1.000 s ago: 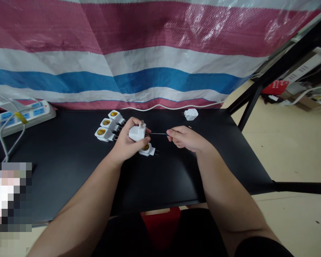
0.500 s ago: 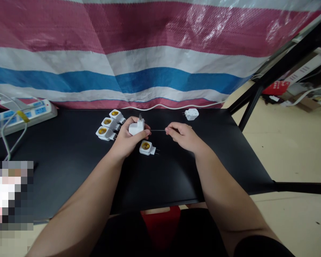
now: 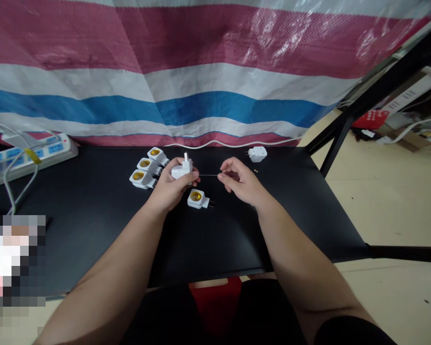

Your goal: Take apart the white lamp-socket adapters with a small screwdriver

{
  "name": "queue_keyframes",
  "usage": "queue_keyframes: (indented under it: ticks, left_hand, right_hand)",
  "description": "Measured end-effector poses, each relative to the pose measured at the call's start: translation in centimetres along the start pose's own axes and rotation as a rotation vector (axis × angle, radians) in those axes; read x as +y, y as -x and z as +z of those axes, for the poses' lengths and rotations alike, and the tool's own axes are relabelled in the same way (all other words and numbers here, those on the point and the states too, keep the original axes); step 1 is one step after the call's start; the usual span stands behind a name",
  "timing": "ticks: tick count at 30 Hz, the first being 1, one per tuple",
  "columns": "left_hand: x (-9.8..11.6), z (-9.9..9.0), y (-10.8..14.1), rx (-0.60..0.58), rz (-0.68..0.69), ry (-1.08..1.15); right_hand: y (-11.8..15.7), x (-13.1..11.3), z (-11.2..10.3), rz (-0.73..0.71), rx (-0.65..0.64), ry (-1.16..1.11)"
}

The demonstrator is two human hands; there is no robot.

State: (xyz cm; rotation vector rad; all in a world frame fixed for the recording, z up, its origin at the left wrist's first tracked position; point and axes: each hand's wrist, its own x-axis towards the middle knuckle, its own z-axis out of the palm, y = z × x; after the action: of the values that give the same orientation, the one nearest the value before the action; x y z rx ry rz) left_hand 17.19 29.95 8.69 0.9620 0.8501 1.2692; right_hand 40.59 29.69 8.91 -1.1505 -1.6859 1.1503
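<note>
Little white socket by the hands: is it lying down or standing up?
Lying down: the white socket rests flat on the black table, its yellow middle facing up and its metal prongs pointing sideways.

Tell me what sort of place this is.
Probably a makeshift small workroom: plug-in lamp sockets lie on a black table, with a power strip at its edge and a striped tarp hung behind.

A black sleeve (image 3: 352, 331) is worn on the arm (image 3: 309, 268) above the right hand (image 3: 242, 182), and dark clothing (image 3: 158, 318) is worn lower down.
</note>
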Motion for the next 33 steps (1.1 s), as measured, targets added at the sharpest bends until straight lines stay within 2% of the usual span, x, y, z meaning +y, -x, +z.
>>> queue_keyframes:
  ticks: [3,4,9,12,14,18,24,27,31,33]
  left_hand:
    - [-0.1,0.1,0.0,-0.005,-0.042,0.036]
    - [-0.1,0.1,0.0,-0.004,-0.060,0.050]
    - [0.1,0.1,-0.1,0.009,-0.119,0.126]
    - [0.3,0.0,-0.3,-0.006,-0.112,0.168]
    - [0.4,0.0,-0.4,-0.020,-0.119,0.181]
    - [0.3,-0.2,-0.5,-0.034,-0.141,0.184]
    - [0.1,-0.4,-0.7,-0.038,-0.146,0.191]
    - [0.1,-0.4,-0.7,-0.051,-0.156,0.193]
    - [0.1,-0.4,-0.6,-0.050,-0.151,0.176]
    - [0.0,-0.6,-0.6,-0.048,-0.151,0.159]
  right_hand:
    - [-0.1,0.0,0.2,0.156,0.001,0.111]
    - [-0.1,0.1,0.2,0.141,0.010,0.130]
    - [0.0,0.2,0.3,-0.109,0.084,0.016]
    - [0.1,0.1,0.5,-0.018,0.081,-0.039]
    - [0.3,-0.2,0.5,0.032,0.104,0.020]
    - [0.5,-0.9,0.3,-0.026,0.167,0.196]
    - [0.3,-0.4,0.1,-0.129,0.117,-0.042]
    - [0.3,-0.3,0.3,-0.053,0.113,-0.076]
    - [0.5,-1.0,0.0,0.131,0.087,0.055]
    - [0.6,-1.1,-0.2,0.115,0.077,0.090]
